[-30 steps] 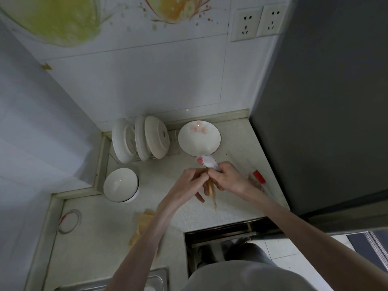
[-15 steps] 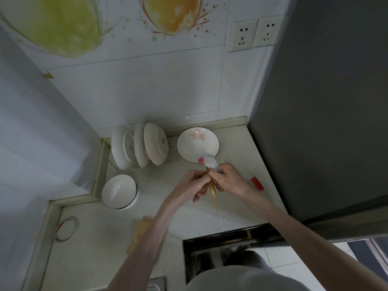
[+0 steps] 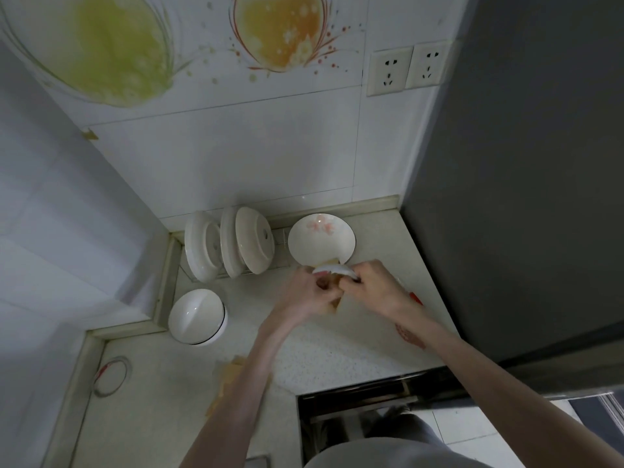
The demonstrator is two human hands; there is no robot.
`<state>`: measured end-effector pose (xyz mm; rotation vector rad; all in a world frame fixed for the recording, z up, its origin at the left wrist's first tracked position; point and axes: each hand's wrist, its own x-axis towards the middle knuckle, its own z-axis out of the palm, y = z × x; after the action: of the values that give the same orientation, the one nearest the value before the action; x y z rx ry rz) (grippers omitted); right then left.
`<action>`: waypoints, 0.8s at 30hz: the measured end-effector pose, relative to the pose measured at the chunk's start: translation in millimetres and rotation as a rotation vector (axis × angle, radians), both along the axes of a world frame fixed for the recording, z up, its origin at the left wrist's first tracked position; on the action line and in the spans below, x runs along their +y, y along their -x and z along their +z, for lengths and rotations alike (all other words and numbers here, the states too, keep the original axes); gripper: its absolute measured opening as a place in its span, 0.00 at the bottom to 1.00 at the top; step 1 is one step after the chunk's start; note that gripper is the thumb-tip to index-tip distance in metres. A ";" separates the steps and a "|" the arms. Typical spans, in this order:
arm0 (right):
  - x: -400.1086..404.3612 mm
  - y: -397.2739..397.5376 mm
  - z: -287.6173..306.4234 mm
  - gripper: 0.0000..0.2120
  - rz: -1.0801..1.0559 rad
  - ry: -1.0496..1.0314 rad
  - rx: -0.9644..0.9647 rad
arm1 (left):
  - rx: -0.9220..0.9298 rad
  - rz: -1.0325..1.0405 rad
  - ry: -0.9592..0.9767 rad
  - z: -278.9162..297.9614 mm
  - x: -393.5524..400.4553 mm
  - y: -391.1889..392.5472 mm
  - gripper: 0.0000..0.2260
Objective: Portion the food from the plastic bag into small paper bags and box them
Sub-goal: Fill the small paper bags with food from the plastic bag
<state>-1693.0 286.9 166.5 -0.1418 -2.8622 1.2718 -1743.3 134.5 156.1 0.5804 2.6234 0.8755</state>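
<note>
Both hands meet above the speckled counter (image 3: 337, 359), just in front of a flowered plate (image 3: 320, 243). My left hand (image 3: 304, 293) grips a small brown paper bag (image 3: 337, 304), which shows only as a narrow strip between the hands. My right hand (image 3: 374, 288) pinches a white plastic bag with a red mark (image 3: 332, 269), held over the top of the paper bag. The food itself is hidden. A stack of brown paper bags (image 3: 229, 374) lies on the counter, partly under my left forearm.
Plates stand on edge in a rack (image 3: 229, 244) at the back left, with a white bowl (image 3: 197, 315) in front of them. A tape roll (image 3: 111, 374) lies at the left. A red item (image 3: 417, 298) lies by my right wrist. A dark appliance (image 3: 506, 197) walls the right side.
Both hands have shifted slightly away from me toward the flowered plate. The white plastic bag now lies flatter across the top of the paper bag.
</note>
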 end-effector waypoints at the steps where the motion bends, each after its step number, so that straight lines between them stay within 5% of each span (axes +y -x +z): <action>1: 3.8 1.4 2.2 0.23 -0.022 -0.022 -0.006 | 0.005 0.058 -0.028 0.2 -2.2 4.1 0.11; 8: 3.2 7.4 6.6 0.21 0.009 -0.078 -0.052 | -0.023 -0.010 -0.050 -0.2 0.7 2.6 0.11; 10: 2.5 7.7 3.0 0.21 0.032 -0.071 -0.058 | -0.139 -0.039 -0.108 -0.8 4.0 -4.9 0.04; 13: 2.0 5.6 -2.0 0.21 0.024 -0.029 -0.052 | -0.310 -0.030 -0.265 -2.2 8.1 -14.2 0.16; 16: 4.9 8.0 1.1 0.21 -0.019 0.004 -0.026 | -0.485 0.028 -0.453 -0.4 13.3 -21.6 0.15; 22: 2.9 6.4 5.4 0.22 0.074 -0.036 -0.033 | -0.335 0.081 -0.550 -2.2 12.5 -7.4 0.25; 24: 7.5 8.9 8.6 0.22 0.049 -0.093 -0.036 | -0.323 0.167 -0.616 -2.3 7.9 -1.0 0.21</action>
<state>-1701.9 294.4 175.1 -0.0961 -2.9665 1.1515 -1742.3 142.4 153.9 0.3182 2.1130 1.6932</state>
